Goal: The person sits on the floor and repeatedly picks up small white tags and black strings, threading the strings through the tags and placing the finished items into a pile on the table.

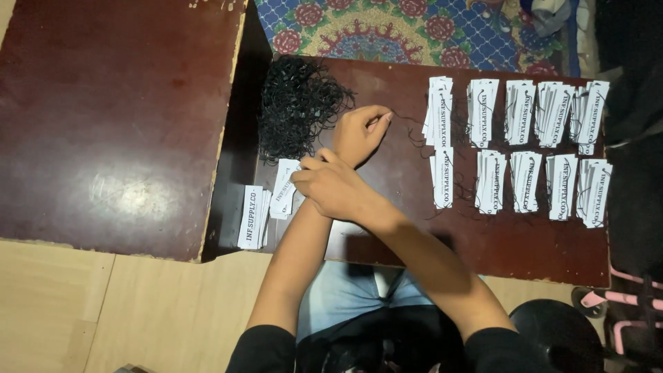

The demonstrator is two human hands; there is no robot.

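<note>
My arms are crossed over a small dark wooden table (525,242). My left hand (359,132) reaches up and right, its fingertips pinched on a thin black string (407,124) pulled from a tangled pile of black strings (297,103). My right hand (333,186) lies under it, reaching left, and grips a white paper tag (284,188). A small stack of white tags (252,217) lies just left of that hand at the table's edge.
Two rows of white tag stacks with black strings (521,141) cover the table's right half. A larger dark red table (110,117) stands to the left across a narrow gap. A patterned rug (414,27) lies beyond, and a pink-framed object (632,311) sits at lower right.
</note>
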